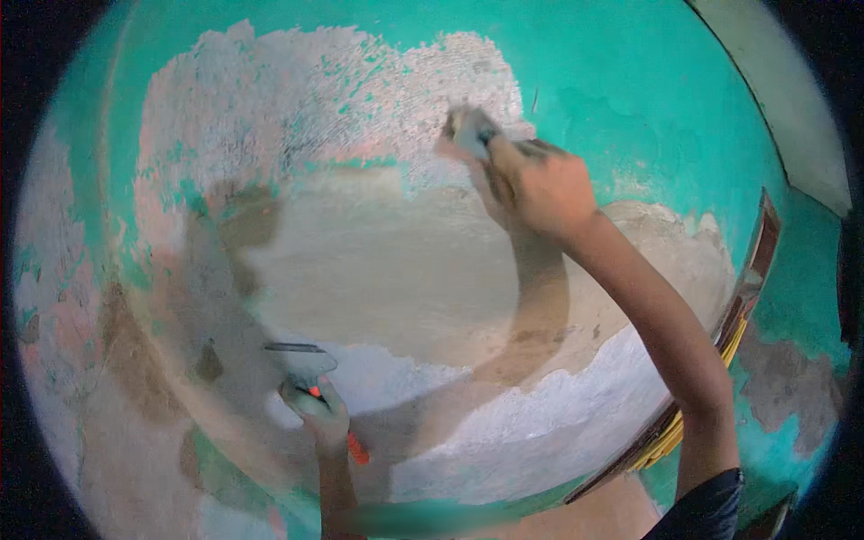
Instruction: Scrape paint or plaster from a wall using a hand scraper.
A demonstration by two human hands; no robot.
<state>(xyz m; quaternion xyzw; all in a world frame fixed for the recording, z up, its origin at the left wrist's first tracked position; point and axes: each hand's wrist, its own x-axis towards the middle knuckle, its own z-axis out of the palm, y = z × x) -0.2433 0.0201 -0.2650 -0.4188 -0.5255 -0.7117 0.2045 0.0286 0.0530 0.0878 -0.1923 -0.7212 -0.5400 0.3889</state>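
Observation:
My right hand (550,192) grips a blurred scraper with a flat blade (472,135), at the right part of a rough whitish patch (229,101) on the wall. Whether the blade touches the surface cannot be told. Lower left, my left hand (329,415) holds a putty knife (310,366) by its orange and black handle, blade upward. Dark grey material lines the blade's edge. Between the hands spreads a smooth grey-beige plastered area (385,270), with a white coated band (540,418) below it. Green paint (628,101) surrounds the upper patch.
My arm's shadow falls across the plaster. At the right, a dark wooden frame (763,236) and yellow strips (665,439) run along the wall's edge. A worn wall section (61,283) with peeling paint lies at the left. A pale surface (783,94) borders the upper right.

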